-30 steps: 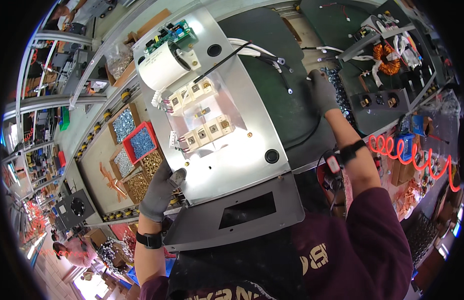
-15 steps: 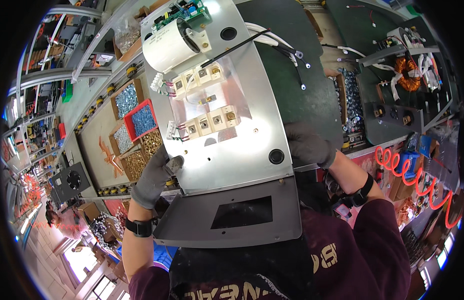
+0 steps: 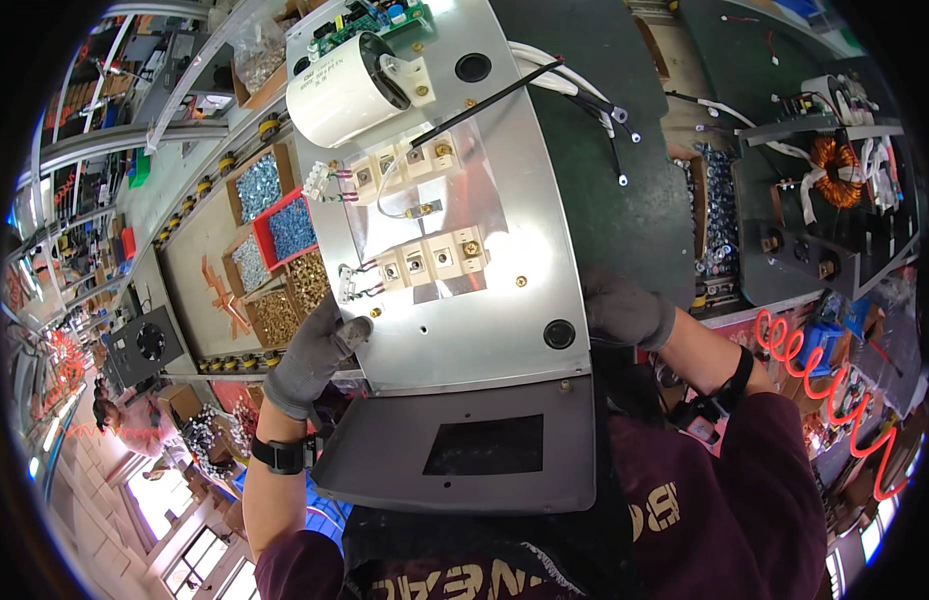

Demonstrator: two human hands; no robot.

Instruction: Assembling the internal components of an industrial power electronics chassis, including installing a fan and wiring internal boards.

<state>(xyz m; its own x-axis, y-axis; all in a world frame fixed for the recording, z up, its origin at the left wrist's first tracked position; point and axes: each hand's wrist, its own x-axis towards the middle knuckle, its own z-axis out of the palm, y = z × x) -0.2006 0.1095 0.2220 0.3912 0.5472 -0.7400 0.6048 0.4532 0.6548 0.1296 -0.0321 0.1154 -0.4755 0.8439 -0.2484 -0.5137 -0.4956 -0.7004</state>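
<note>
Silver sheet metal forms the panel (image 3: 484,345) under inspection, located directly before the wearer's torso, between both hands, with a dark grey flange (image 3: 374,450) along the edge nearest the body; the flange has a rectangular cutout. Mounted at the panel's far end are a green circuit board (image 3: 359,30) and a large white cylinder (image 3: 334,105), lying on its side. Nearer the middle, an upper cream terminal block (image 3: 414,158) and a lower cream terminal block (image 3: 424,262) sit apart, roughly parallel, each with small white connectors at its left end. A black cable (image 3: 494,98) crosses the panel obliquely and passes over its right edge, near white cables (image 3: 544,68) with lugged ends. Left hand (image 3: 312,358), grey-gloved: grasping the panel's lower left edge, thumb on the upper face. Right hand (image 3: 629,312), likewise gloved: positioned at the lower right edge; its fingertips are hidden there, so whether they are clenched or loose cannot be determined. To the left, a red tray (image 3: 265,243) of bluish fasteners adjoins cardboard boxes of small hardware; copper-coloured strips (image 3: 220,300) lie beside them. To the right extends a dark green work surface (image 3: 609,225); beyond it stands another assembly carrying a copper-wound ring (image 3: 836,172), with a red coiled hose (image 3: 834,400) nearer the wearer.
</note>
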